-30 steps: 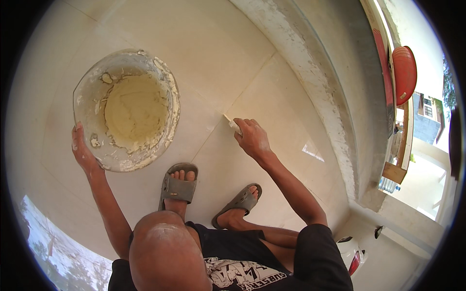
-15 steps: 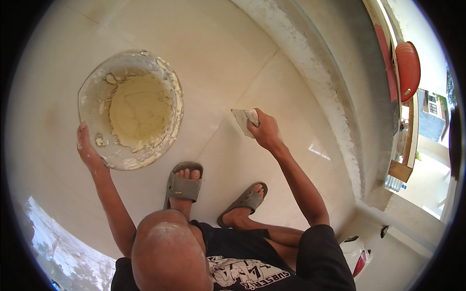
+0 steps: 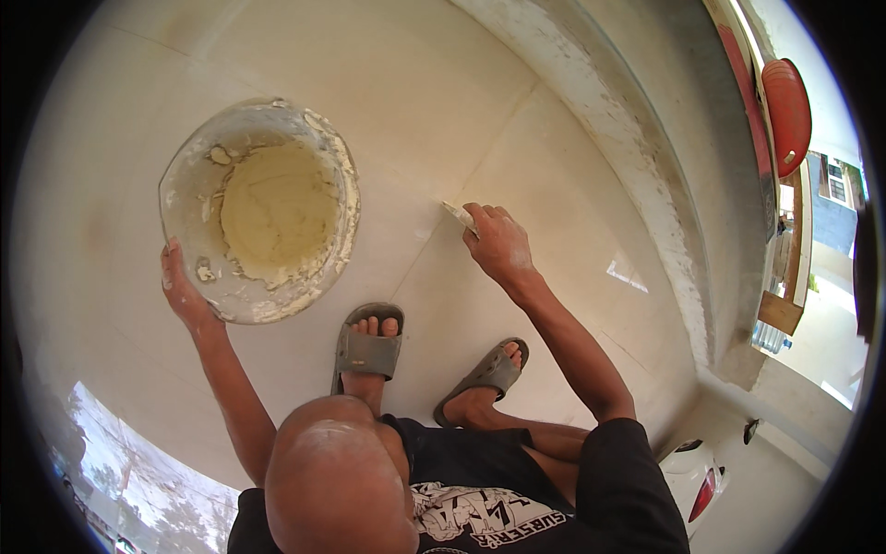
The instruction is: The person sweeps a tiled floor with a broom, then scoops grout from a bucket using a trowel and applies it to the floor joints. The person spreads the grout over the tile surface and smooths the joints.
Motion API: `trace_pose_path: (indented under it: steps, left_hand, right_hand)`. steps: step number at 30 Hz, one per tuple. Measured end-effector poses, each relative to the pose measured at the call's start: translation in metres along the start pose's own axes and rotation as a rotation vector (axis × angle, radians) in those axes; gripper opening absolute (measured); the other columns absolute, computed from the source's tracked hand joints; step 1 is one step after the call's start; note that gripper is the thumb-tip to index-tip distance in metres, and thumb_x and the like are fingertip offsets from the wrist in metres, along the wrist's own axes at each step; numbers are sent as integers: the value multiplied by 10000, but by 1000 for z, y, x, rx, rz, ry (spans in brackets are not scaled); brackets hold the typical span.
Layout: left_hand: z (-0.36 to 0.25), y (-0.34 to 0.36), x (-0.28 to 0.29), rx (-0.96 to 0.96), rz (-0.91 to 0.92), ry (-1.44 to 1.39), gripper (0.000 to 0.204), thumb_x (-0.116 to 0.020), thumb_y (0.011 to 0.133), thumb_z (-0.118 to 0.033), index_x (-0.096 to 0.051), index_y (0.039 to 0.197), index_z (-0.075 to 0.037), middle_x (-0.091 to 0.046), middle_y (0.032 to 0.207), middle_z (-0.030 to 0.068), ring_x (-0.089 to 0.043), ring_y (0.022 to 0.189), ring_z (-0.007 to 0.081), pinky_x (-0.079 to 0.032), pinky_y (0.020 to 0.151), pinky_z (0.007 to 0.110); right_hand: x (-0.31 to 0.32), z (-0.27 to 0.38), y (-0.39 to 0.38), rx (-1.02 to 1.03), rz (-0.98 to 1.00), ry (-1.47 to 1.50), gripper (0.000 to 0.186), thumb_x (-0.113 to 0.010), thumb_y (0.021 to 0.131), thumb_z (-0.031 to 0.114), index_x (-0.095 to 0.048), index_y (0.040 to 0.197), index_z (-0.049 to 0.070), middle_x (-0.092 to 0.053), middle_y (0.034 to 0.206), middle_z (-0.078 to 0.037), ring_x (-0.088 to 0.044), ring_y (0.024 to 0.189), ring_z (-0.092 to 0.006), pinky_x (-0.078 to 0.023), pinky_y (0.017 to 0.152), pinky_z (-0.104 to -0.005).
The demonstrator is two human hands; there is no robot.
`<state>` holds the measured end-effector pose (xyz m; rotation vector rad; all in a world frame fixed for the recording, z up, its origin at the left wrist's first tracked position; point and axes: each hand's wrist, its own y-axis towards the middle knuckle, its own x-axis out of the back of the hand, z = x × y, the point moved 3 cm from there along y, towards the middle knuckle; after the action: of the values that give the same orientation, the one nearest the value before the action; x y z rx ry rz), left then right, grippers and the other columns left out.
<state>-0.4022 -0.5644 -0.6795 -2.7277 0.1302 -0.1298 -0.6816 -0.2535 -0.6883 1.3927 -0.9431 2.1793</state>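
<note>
A round bucket (image 3: 194, 166) with a smeared rim stands on the left, holding pale cream putty (image 3: 280, 210). Lumps of the same putty stick to its inner wall and edge. My left hand (image 3: 187, 294) grips the bucket's near left side, part of the fingers hidden by the wall. To the right of the bucket and apart from it, my right hand (image 3: 501, 247) is closed around a putty knife (image 3: 459, 215). Its blade shows nearly edge-on and points toward the bucket. White residue marks the back of that hand.
Light floor tiles (image 3: 415, 111) lie beneath, with my sandalled feet (image 3: 369, 343) just below the bucket. A raised ledge (image 3: 637, 138) curves along the right. Beyond it are a red rounded object (image 3: 787, 118), a wooden piece (image 3: 781, 313) and a white vehicle (image 3: 694, 475).
The putty knife has turned from showing its broad face to nearly edge-on, and my right hand has rolled with it. The whole view has shifted slightly; my left hand keeps its hold on the bucket.
</note>
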Motion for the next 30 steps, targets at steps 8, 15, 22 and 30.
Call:
trace_pose_path:
  steps: [8,15,22,30]
  left_hand:
    - [-1,1,-2,-9,-21,24,412,-559,931,-325,-548,1193,-7,-591,1087,115,-598,956,228,-501,807,333]
    - [-1,0,-1,-6,-25,19,401,-554,933,-316,-548,1187,-6,-592,1080,118,-598,949,227,-502,802,333]
    - [-1,0,-3,7,-25,41,416,-557,927,-329,-550,1194,-10,-595,1087,116,-600,958,229,-501,812,334]
    - [-3,0,-2,22,-24,57,431,-559,922,-342,-547,1201,-14,-594,1090,118,-600,965,230,-500,815,335]
  right_hand:
    - [1,-15,2,38,-37,-42,304,-616,814,117,-588,1114,75,-646,972,-117,-602,939,-301,-504,785,-429]
    - [3,-13,-1,56,-6,-29,306,-633,795,108,-586,1095,76,-644,953,-111,-604,931,-295,-512,783,-424]
    - [0,-8,-1,28,13,-3,284,-616,817,120,-586,1095,74,-649,978,-115,-596,959,-304,-503,794,-429]
    - [-3,2,7,28,-10,-23,290,-608,822,120,-587,1106,65,-648,968,-120,-598,953,-303,-503,793,-430]
